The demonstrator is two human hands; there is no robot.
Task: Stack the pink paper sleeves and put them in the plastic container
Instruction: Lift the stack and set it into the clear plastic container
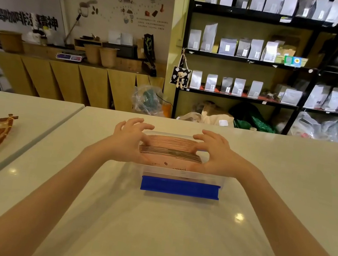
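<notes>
The stack of flat pink paper sleeves (171,153) sits in the clear plastic container with blue latch (180,187), clamped between left hand (128,141) and right hand (214,153). Judged light, flexible, prone to fanning; grip both stack ends, pressing inward evenly.

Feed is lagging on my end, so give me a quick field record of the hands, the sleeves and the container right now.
left hand: grips the left end of the sleeve stack
right hand: grips the right end of the stack
pink paper sleeves: one bundle, edges up, held between both hands
plastic container: clear, blue edge on the near side, stands on the white table
stack position: at the container's opening, lower part seemingly inside
release: not yet, both hands on the stack
</notes>
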